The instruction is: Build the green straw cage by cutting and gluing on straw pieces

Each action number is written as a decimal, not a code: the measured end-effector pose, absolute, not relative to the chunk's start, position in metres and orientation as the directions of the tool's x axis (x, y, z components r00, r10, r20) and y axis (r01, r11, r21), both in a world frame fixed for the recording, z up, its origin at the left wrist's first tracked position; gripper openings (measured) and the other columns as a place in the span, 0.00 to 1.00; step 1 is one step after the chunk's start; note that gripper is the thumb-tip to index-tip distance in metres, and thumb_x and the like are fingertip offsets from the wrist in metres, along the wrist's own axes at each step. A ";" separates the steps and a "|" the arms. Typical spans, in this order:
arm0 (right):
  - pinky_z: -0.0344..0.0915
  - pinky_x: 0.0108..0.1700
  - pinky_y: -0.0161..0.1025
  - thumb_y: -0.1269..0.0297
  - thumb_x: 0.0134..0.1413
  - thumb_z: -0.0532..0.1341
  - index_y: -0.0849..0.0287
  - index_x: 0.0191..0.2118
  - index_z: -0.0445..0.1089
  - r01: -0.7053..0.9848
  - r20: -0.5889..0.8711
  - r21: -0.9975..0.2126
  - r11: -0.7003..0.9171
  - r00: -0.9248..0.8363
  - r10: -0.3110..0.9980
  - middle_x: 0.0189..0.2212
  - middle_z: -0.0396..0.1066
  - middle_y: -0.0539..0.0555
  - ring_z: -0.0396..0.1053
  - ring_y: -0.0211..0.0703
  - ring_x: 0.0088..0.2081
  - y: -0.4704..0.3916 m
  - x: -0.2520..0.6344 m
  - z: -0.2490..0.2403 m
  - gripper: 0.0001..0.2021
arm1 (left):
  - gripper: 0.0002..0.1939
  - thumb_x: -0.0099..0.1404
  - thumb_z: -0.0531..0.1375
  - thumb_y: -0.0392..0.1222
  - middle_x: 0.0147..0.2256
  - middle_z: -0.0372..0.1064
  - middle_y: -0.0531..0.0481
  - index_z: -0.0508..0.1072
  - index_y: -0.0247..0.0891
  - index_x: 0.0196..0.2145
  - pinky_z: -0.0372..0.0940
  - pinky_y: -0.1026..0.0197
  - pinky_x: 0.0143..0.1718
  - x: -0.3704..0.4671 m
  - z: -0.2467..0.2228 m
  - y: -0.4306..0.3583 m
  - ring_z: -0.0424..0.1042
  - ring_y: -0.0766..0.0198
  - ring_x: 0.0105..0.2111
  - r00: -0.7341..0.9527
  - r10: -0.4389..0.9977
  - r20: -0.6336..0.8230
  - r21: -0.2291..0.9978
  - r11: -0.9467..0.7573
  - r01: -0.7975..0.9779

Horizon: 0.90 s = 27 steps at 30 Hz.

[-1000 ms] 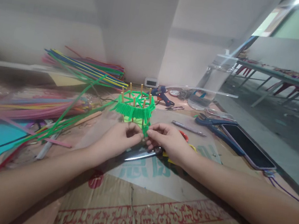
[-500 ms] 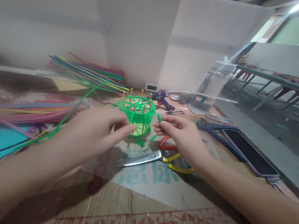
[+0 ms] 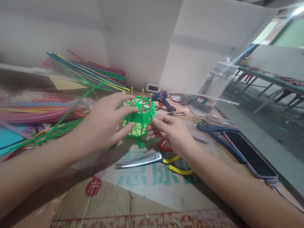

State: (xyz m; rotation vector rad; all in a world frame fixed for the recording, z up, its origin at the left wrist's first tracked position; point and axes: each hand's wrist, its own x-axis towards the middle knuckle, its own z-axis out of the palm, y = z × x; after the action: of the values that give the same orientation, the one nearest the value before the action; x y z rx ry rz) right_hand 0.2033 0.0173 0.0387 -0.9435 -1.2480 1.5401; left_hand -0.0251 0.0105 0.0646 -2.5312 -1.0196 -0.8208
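Observation:
A round green pipe-cleaner structure point(image 3: 140, 116) with upright wooden sticks stands at the middle of the work surface. My left hand point(image 3: 107, 120) is at its left side, the fingers spread around its edge and the thumb low near its base. Close against its right side is my right hand point(image 3: 166, 130), thumb and fingertips pinched together; what they hold is too small to make out. Scissors point(image 3: 144, 161) with red and yellow handles lie below my right hand, blades pointing left.
Pipe-cleaner bundles point(image 3: 89, 72) lie at the left and back left. A blue glue gun point(image 3: 164, 100) and a clear bottle point(image 3: 216, 88) stand behind. Pliers point(image 3: 223, 139) and a phone point(image 3: 250, 154) lie at the right.
My left hand has risen and opened around the structure's left side. My right hand has moved left to its right side; the short green piece in its fingertips no longer shows.

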 end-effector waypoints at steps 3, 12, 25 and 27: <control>0.74 0.33 0.35 0.56 0.48 0.73 0.62 0.30 0.73 -0.188 -0.033 -0.977 -0.095 -0.308 0.951 0.26 0.78 0.53 0.75 0.36 0.26 0.015 0.200 0.038 0.15 | 0.15 0.66 0.58 0.42 0.61 0.65 0.40 0.72 0.39 0.50 0.55 0.39 0.66 -0.029 0.065 0.015 0.57 0.45 0.66 0.626 0.509 0.592 -0.040 -0.756 0.653; 0.74 0.33 0.34 0.62 0.56 0.68 0.62 0.31 0.73 -0.209 -0.056 -0.970 -0.126 -0.311 0.949 0.28 0.78 0.53 0.75 0.35 0.27 0.006 0.193 0.035 0.09 | 0.16 0.64 0.58 0.39 0.61 0.65 0.38 0.74 0.36 0.49 0.54 0.38 0.66 -0.032 0.066 0.022 0.55 0.42 0.67 0.642 0.483 0.596 -0.015 -0.792 0.611; 0.74 0.33 0.35 0.59 0.54 0.70 0.62 0.30 0.72 -0.210 -0.061 -0.969 -0.133 -0.317 0.947 0.26 0.77 0.54 0.75 0.37 0.26 0.012 0.194 0.032 0.12 | 0.16 0.65 0.58 0.40 0.61 0.64 0.39 0.74 0.37 0.49 0.54 0.37 0.66 -0.032 0.067 0.022 0.56 0.42 0.67 0.636 0.499 0.589 -0.004 -0.784 0.620; 0.74 0.32 0.35 0.56 0.54 0.70 0.63 0.30 0.73 -0.218 -0.043 -0.969 -0.117 -0.319 0.947 0.27 0.78 0.55 0.75 0.38 0.27 0.012 0.195 0.031 0.14 | 0.16 0.65 0.58 0.40 0.61 0.65 0.38 0.74 0.36 0.49 0.54 0.37 0.66 -0.033 0.067 0.022 0.56 0.42 0.66 0.639 0.492 0.591 -0.018 -0.785 0.620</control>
State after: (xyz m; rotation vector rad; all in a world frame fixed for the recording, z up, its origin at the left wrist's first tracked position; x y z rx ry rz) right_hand 0.1950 0.0123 0.0315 -0.9211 -1.2099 1.6029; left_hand -0.0325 0.0222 0.0667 -2.6414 -0.9089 -0.8550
